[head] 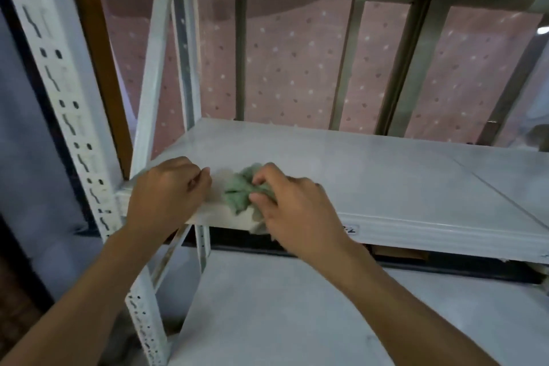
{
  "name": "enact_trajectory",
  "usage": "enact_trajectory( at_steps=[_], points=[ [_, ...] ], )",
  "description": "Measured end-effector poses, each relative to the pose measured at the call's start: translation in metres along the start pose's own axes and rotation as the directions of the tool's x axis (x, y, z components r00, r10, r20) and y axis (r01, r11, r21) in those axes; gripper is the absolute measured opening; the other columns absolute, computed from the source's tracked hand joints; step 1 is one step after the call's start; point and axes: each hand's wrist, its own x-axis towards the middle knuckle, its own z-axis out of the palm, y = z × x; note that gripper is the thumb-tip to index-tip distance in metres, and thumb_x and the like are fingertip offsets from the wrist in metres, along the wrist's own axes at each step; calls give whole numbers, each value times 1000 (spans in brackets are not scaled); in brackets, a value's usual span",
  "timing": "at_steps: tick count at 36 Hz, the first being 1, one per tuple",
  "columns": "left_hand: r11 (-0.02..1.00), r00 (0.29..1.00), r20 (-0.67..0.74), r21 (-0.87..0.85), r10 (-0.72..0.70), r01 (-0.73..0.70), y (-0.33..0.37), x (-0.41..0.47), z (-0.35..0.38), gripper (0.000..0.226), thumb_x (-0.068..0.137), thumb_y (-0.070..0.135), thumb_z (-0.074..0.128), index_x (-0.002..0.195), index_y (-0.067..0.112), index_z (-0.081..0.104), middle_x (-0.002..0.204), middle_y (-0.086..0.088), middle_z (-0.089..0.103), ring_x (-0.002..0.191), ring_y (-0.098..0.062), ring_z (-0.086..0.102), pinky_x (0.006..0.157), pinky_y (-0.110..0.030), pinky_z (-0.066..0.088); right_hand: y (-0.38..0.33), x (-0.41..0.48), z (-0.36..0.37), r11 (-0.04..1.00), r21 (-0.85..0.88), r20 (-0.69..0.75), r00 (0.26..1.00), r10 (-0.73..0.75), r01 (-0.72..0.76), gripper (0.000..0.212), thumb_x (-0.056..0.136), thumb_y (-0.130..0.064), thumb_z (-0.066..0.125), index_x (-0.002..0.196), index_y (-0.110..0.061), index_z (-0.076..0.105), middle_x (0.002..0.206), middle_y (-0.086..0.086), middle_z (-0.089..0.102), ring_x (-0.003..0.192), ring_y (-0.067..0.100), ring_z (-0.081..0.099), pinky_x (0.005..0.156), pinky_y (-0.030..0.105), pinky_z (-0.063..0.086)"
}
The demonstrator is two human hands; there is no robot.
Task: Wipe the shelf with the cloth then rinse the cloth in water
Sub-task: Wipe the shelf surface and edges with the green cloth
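Now the cloth (pixel 240 190) sits bunched at the shelf's (pixel 386 178) front left corner — right hand (pixel 294 211) pinching it with curled fingers, left hand (pixel 166 196) loosely closed beside it, seemingly holding nothing — likely gathering it to wipe.

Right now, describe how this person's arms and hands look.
Both forearms are bare: no sleeves reach into view. The left hand and right hand wear no gloves, and no rings, watch or bracelets show. Fingernails look short and unpainted.
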Motion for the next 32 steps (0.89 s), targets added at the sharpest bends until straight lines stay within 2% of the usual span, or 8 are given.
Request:
enact_trajectory(
  at_steps=[5,8,11,17,23,26,29,32],
  points=[
    [999,999,25,30,25,-26,-11,2,7,46,96,30,51,56,8,59,59,-3,56,58,-25,55,50,-35,49,57,66,4,963,-192,87,975,207,-187,24,97,-33,59,117,-23,53,87,2,58,85,28,58,74,35,45],
    [999,1000,13,43,18,-18,-10,12,13,45,96,30,52,58,8,63,60,-4,58,58,-25,56,50,-29,42,104,115,20,919,-244,132,928,348,-310,24,93,-34,61,116,-26,59,104,11,65,91,29,61,72,31,46],
    [999,1000,19,33,-1,0,-11,20,17,43,95,30,52,58,10,63,60,-3,58,57,-24,55,52,-29,44,137,157,38,884,-322,160,901,404,-339,25,93,-26,59,118,-22,64,115,11,65,99,28,61,72,28,43],
    [989,992,62,-84,-113,118,-19,26,23,43,95,35,51,66,9,70,63,-1,61,60,-17,49,58,-34,52,157,223,90,843,-401,168,876,451,-358,27,92,-14,58,117,-8,67,116,14,66,102,30,64,84,32,54],
    [981,975,130,-40,-182,188,-16,24,23,39,99,37,55,69,17,70,65,9,58,62,-10,50,69,-22,41,140,286,140,882,-389,228,900,372,-267,25,91,-12,61,113,-3,66,113,15,65,99,31,65,75,33,50],
    [974,969,131,-57,-211,220,-18,23,22,47,96,42,45,61,16,61,62,7,56,61,-12,51,75,-32,53,125,307,165,921,-346,247,930,273,-178,30,97,-17,54,119,-1,63,117,17,63,102,33,64,78,33,51],
    [964,968,81,-97,-239,247,-19,24,20,46,95,40,48,56,17,51,57,7,51,58,-14,50,88,-40,55,110,319,182,960,-265,287,944,166,-88,28,95,-18,54,117,-6,67,117,16,63,103,33,62,89,35,53],
    [958,967,5,-130,-255,254,-17,24,19,46,95,35,52,53,15,47,53,5,50,56,-16,49,73,-33,53,97,321,190,981,-190,344,938,33,35,31,93,-18,53,119,-16,69,116,12,66,99,30,62,90,35,52]
  ],
)
